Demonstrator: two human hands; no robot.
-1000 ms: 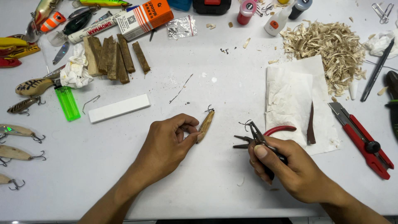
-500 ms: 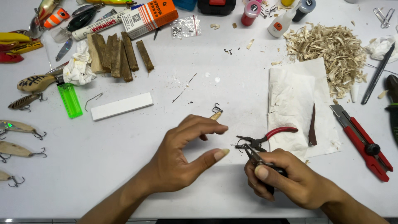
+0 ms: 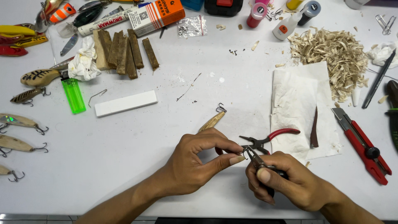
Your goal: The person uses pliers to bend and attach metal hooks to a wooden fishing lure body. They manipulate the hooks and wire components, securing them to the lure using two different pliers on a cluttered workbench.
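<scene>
Wooden lure [image 3: 212, 122] in left hand [image 3: 195, 159] pinch, right hand [image 3: 286, 182] gripping pliers [image 3: 253, 156]

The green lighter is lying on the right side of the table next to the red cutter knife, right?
Not quite. The head view shows the green lighter lying on the left side of the table, beside a crumpled white tissue and a white block. The red cutter knife is far over on the right.
</scene>
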